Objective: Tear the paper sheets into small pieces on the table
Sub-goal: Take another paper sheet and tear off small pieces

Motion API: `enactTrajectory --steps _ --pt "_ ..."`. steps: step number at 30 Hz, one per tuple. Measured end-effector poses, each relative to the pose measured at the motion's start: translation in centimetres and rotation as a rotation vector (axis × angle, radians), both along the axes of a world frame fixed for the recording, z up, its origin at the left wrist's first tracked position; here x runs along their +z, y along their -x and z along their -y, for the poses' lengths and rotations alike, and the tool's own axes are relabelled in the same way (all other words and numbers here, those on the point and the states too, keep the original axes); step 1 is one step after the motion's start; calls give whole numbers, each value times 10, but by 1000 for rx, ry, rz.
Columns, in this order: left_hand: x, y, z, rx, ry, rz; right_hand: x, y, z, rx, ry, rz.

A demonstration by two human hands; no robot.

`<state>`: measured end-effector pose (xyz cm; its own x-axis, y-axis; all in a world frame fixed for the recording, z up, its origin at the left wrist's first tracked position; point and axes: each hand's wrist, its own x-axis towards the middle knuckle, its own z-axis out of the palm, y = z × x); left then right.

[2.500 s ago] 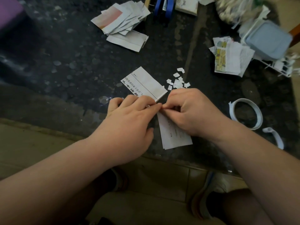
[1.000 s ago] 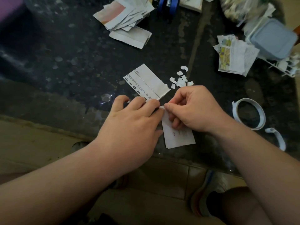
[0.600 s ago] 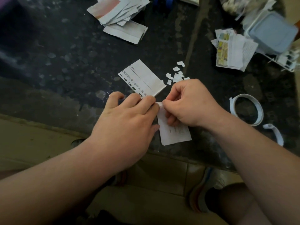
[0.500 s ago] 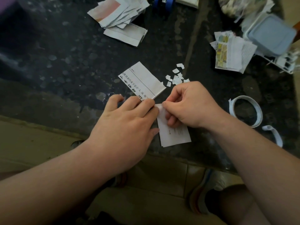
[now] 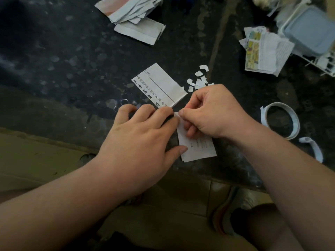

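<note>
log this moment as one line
left hand presses paper strip | right hand pinches its top corner | torn bits beyond | phase: tearing

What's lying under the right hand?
A white paper strip on the dark table; the right hand pinches its top corner. Its upper half is hidden by the fingers.

Left hand (image 5: 137, 142) and right hand (image 5: 212, 113): bare, nails short, forearms uncovered to the frame edge. Right foot: low shoe (image 5: 224, 214) with coloured side stripes, worn over a dark sock (image 5: 239, 220). A sliver of the other shoe (image 5: 136, 200) shows beneath the left forearm, details unclear.
</note>
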<state>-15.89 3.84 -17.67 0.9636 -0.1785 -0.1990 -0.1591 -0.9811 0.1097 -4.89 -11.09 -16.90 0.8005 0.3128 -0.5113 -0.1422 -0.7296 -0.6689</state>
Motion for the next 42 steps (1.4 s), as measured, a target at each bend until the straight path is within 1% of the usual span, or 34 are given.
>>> enactTrajectory --steps 4,10,15,21,23,25,26,29,31,33,36,38,41,42 --pt "3 -1 -3 -13 4 -15 -1 0 2 -55 -28 -1" --pt "1 -1 0 25 21 -8 0 0 5 -30 -81 -42" --pt "2 -3 2 28 10 4 0 0 3 7 -41 -20" --pt "6 -3 2 20 2 -34 0 0 4 32 32 38" --pt "7 -1 1 27 13 -35 1 -2 7 23 17 12" --pt "12 -2 -1 36 63 -41 5 -3 10 33 -24 -27" --pt "15 -4 -1 42 114 -52 7 -4 11 58 -20 -4" --pt "20 -13 -4 100 256 -57 9 -6 9 211 73 146" --pt "25 -17 -4 233 419 20 11 -5 4 294 187 150" --pt "28 -18 -3 380 532 45 14 -5 0 305 283 114" --pt "26 -20 -2 508 629 -42 15 -5 0 325 339 80" --pt "21 -23 1 547 687 -129 16 -3 2 322 330 135" --pt "10 -26 10 557 698 -234 16 -2 6 331 296 171" --pt "8 -27 13 565 689 -231 15 -3 6 337 290 174"
